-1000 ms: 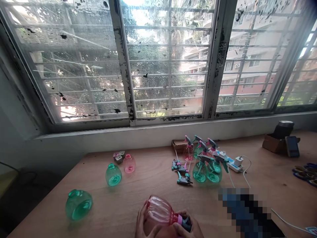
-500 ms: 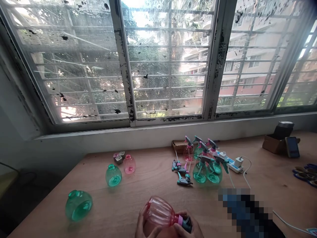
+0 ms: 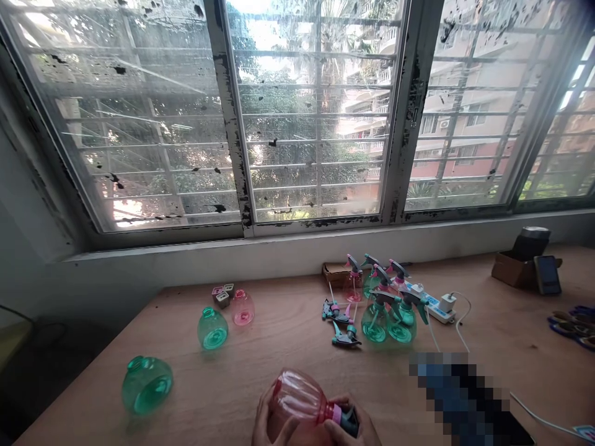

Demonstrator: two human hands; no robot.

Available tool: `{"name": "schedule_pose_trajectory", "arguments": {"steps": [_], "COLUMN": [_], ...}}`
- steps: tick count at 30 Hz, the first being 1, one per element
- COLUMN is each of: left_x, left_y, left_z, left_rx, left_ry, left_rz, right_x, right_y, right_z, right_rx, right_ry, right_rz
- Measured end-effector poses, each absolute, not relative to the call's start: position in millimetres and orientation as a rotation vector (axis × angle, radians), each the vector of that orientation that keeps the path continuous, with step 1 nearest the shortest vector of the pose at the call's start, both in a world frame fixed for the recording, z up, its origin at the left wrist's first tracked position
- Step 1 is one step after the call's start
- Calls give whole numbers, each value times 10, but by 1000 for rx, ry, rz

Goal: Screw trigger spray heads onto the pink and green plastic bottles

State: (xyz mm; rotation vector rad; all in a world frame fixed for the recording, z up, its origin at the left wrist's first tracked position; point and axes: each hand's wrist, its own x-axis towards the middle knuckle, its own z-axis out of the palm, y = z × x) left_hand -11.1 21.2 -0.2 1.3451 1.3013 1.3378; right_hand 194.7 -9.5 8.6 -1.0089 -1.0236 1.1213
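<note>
A translucent red spray bottle (image 3: 300,396) lies tilted on its side between my hands at the bottom of the head view, its neck pointing right. My left hand (image 3: 272,418) wraps around the base end of the bottle. Around the pink collar and dark trigger head (image 3: 346,421) at the neck, the fingers of my right hand (image 3: 356,430) are closed. Left of my hands stand a green bottle without a head (image 3: 147,387), a smaller-looking green one (image 3: 212,329) and a red one (image 3: 243,308). Loose trigger heads (image 3: 344,334) lie beyond my right hand.
Several assembled spray bottles (image 3: 388,322) stand close together at the back, beside a white power strip (image 3: 439,308) with cables. A blurred-out dark object (image 3: 469,396) lies to the right. Farther right are a cardboard box (image 3: 514,269), a phone (image 3: 548,274) and scissors (image 3: 576,325). Small blocks (image 3: 223,296) sit at back left.
Both hands keep their hold on the red spray bottle, with only a very slight shift of the fingers. The other things stay in place.
</note>
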Motion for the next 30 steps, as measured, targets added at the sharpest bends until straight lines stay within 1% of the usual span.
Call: {"name": "schedule_pose_trajectory", "arguments": {"steps": [6,11,15,18,22,27,30], "left_x": [-150,-56,-106,-152,-132,-104,-133], "left_y": [193,166,195,200,162,145,175], "left_z": [38,11,21,48,84,98,82], "left_rx": [1507,1344,1401,1524,1544,1442,1524], "left_ry": [1346,1257,1255,1262,1279,1288,1301], "left_rz": [1231,1371,1319,1298,1272,1316,1297], "right_x": [1971,1950,1958,1977,1982,1974,1987], "right_y": [-92,-111,-104,-92,-103,-130,-117], "right_z": [17,74,53,-3,-12,39,-8], "right_rx": [-1050,-1012,-1016,-1023,-992,-1054,-1069], "right_ry": [-921,-1005,-1029,-969,-916,-971,-978], "right_rz": [1199,1150,1125,1184,1272,1194,1190]}}
